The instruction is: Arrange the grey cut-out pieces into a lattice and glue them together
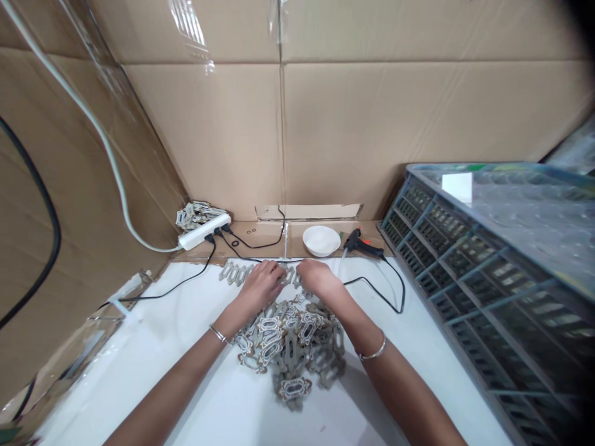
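Observation:
At the far edge of the white tabletop, a row of small grey ornate frame-shaped pieces (235, 272) lies side by side. My left hand (264, 282) is over this row, its fingers bent and drawn together at the pieces. Just to its right, my right hand (318, 277) has curled fingers at the row's right end. What either hand pinches is hidden. Below and between my wrists sits a loose heap of the same pieces (270, 341), some showing white-and-brown patterned faces, others plain grey backs.
Behind the hands stand a white bowl (321, 240) and a black glue gun (365, 246) with its cord on the table. A power strip (204, 231) lies back left beside more pieces (198, 214). A large plastic crate (446, 260) flanks the right; cardboard walls enclose the back and left.

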A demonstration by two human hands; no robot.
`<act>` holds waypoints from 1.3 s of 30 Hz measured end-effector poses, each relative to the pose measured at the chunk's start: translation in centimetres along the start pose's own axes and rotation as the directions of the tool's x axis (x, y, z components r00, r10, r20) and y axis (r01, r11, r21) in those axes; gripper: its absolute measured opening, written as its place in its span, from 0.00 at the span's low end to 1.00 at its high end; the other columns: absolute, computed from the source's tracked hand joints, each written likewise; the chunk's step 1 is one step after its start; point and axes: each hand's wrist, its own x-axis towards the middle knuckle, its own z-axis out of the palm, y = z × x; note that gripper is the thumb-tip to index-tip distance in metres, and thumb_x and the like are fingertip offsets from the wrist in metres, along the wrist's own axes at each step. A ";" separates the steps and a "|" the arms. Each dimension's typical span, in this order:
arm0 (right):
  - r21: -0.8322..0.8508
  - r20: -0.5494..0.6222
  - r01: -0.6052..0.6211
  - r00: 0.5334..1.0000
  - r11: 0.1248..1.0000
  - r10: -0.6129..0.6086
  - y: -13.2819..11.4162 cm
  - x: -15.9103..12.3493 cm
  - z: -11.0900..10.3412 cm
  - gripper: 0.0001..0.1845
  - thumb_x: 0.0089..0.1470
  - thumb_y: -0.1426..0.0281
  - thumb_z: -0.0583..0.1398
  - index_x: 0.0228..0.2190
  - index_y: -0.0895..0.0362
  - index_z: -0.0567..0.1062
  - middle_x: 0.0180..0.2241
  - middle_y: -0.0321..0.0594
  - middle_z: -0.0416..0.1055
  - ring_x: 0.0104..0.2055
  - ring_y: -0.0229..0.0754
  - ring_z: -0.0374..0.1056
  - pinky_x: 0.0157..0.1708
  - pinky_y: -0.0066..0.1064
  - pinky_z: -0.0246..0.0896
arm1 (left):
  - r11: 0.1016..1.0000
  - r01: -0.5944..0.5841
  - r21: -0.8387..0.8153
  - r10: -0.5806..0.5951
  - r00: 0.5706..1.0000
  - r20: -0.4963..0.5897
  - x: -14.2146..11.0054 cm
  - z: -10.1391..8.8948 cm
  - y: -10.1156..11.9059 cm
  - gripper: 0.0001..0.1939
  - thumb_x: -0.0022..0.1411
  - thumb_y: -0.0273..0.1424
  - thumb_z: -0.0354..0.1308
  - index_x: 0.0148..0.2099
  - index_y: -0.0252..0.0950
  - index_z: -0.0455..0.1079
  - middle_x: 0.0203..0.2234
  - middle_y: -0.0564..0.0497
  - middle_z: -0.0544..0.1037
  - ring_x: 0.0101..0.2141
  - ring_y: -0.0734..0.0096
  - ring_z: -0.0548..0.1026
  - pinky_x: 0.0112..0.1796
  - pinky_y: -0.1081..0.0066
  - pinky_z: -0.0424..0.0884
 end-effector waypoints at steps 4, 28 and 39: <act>0.010 0.067 0.056 0.996 0.998 -0.057 0.0 -0.4 -0.4 0.19 0.52 0.78 0.57 0.45 0.63 0.79 0.46 0.57 0.76 0.49 0.52 0.73 0.41 0.30 0.66 | 1.000 -0.002 -0.012 0.002 1.000 0.015 -0.5 -0.2 -0.3 0.09 0.64 0.27 0.54 0.47 0.37 0.67 0.44 0.45 0.72 0.47 0.57 0.68 0.47 0.60 0.63; 0.124 0.089 0.092 0.991 0.988 -0.103 2.5 0.7 -0.2 0.14 0.46 0.80 0.62 0.37 0.63 0.80 0.39 0.48 0.78 0.39 0.44 0.72 0.30 0.25 0.57 | 0.981 -0.084 -0.172 0.091 0.995 0.038 -0.5 0.0 -0.3 0.08 0.65 0.29 0.54 0.46 0.39 0.69 0.41 0.48 0.74 0.46 0.59 0.70 0.47 0.60 0.64; 0.312 0.088 0.048 0.993 0.949 -0.079 4.4 1.5 0.1 0.18 0.45 0.76 0.61 0.40 0.59 0.79 0.35 0.42 0.79 0.33 0.40 0.72 0.28 0.23 0.59 | 0.940 -0.046 -0.337 0.036 0.999 -0.035 -1.2 -0.1 -0.8 0.12 0.64 0.29 0.53 0.51 0.40 0.66 0.47 0.47 0.72 0.49 0.60 0.69 0.50 0.61 0.65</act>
